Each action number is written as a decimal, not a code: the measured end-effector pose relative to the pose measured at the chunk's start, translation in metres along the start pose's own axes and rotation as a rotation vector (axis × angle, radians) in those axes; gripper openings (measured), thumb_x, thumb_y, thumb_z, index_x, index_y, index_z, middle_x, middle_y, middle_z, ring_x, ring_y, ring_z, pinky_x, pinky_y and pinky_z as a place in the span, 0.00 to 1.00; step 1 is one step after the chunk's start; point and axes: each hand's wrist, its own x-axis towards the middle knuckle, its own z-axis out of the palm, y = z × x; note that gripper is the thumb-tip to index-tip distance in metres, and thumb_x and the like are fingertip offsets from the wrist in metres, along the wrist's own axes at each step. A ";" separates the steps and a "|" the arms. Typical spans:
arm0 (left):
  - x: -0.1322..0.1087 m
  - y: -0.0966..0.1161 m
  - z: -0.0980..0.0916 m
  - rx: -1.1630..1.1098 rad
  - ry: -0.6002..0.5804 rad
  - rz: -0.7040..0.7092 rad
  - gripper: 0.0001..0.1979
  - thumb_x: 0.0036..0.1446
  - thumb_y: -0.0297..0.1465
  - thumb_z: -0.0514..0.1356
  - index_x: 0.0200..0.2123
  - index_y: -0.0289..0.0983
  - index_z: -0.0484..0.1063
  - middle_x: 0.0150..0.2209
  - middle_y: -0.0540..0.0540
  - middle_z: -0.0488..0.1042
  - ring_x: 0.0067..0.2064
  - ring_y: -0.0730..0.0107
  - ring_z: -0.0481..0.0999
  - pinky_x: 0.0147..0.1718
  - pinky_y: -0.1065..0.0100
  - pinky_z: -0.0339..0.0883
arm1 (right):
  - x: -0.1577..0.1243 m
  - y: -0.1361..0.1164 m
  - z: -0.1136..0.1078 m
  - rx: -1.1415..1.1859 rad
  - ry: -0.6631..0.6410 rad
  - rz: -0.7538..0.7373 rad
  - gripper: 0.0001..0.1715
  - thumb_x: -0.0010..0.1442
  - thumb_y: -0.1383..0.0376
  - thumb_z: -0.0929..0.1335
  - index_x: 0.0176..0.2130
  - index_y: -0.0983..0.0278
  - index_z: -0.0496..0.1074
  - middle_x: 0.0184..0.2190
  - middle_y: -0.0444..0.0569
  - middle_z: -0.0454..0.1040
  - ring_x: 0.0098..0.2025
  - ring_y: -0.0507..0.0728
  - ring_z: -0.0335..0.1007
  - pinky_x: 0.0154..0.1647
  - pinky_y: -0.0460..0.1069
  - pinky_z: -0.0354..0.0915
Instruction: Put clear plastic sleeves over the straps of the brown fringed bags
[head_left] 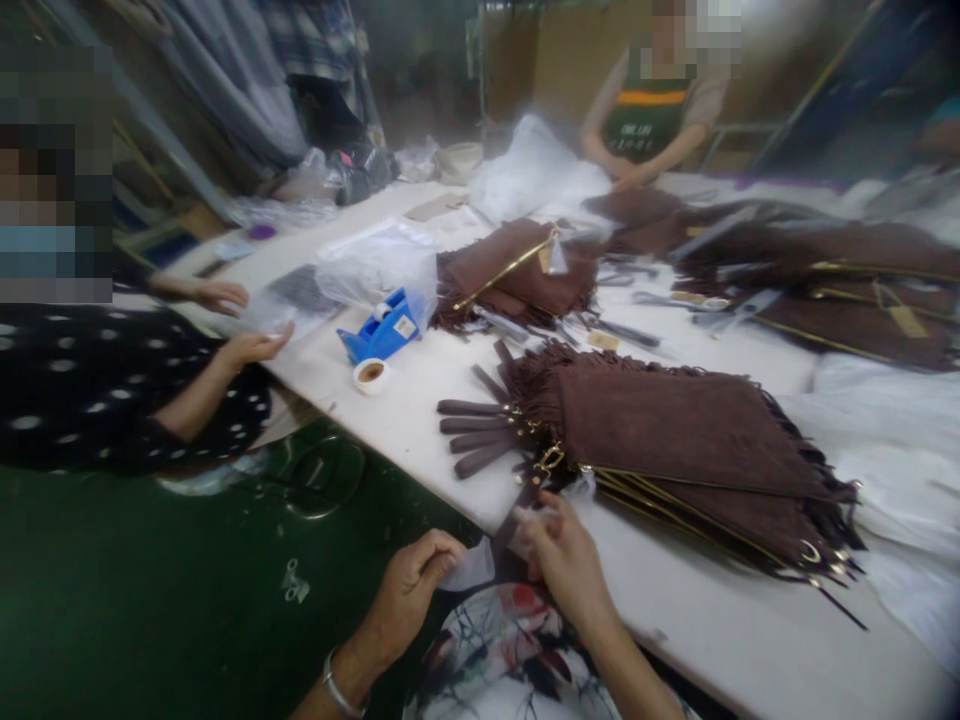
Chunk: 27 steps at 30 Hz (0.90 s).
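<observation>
My left hand (421, 578), with a bangle on its wrist, pinches a small translucent plastic piece (474, 567) beyond the table's front edge. Close on its right, my right hand (556, 545) has its fingers closed on a pale translucent piece, beside a dark brown strap (508, 530) that hangs over the edge. Whether the fingers also grip the strap is unclear. Just past my right hand lies a stack of brown fringed bags (675, 425) with gold zips and rings. Several brown strap loops (474, 425) fan out from its left side.
A blue tape dispenser (382, 330) and a tape roll (371, 375) stand on the white table (405, 425). More brown bags (525, 265) lie behind. At the left, a person in dotted clothing handles clear plastic (281, 305); another person stands across the table.
</observation>
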 end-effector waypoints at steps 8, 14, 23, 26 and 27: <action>0.000 -0.008 -0.014 0.052 0.022 -0.032 0.11 0.65 0.37 0.53 0.34 0.38 0.71 0.32 0.50 0.71 0.34 0.68 0.69 0.35 0.69 0.60 | 0.022 0.003 0.016 -0.139 -0.168 -0.005 0.18 0.59 0.50 0.64 0.36 0.63 0.69 0.26 0.45 0.72 0.22 0.54 0.69 0.17 0.46 0.61; -0.002 -0.010 -0.017 0.076 0.021 0.019 0.10 0.65 0.35 0.52 0.35 0.38 0.71 0.34 0.49 0.72 0.36 0.68 0.71 0.36 0.69 0.62 | -0.015 -0.019 -0.005 -0.342 -0.135 -0.080 0.16 0.60 0.52 0.65 0.30 0.61 0.67 0.21 0.44 0.72 0.26 0.56 0.70 0.27 0.47 0.61; 0.002 0.000 -0.010 0.151 -0.064 0.200 0.10 0.66 0.30 0.50 0.38 0.39 0.71 0.38 0.46 0.72 0.42 0.65 0.71 0.43 0.65 0.63 | -0.023 -0.026 -0.001 0.257 -0.497 0.129 0.15 0.57 0.55 0.67 0.33 0.64 0.68 0.23 0.40 0.69 0.16 0.47 0.62 0.17 0.42 0.58; 0.000 0.000 -0.010 0.191 -0.068 0.249 0.10 0.66 0.29 0.50 0.39 0.39 0.71 0.39 0.45 0.72 0.43 0.64 0.71 0.45 0.64 0.62 | -0.022 -0.023 0.000 0.224 -0.532 0.135 0.11 0.58 0.58 0.66 0.32 0.64 0.67 0.21 0.38 0.68 0.15 0.47 0.62 0.16 0.41 0.57; -0.001 0.000 -0.010 0.208 -0.075 0.264 0.10 0.66 0.28 0.49 0.39 0.39 0.71 0.39 0.45 0.73 0.44 0.64 0.71 0.45 0.64 0.62 | -0.022 -0.022 0.000 0.204 -0.536 0.135 0.09 0.58 0.59 0.65 0.31 0.63 0.66 0.19 0.37 0.67 0.15 0.47 0.63 0.15 0.41 0.57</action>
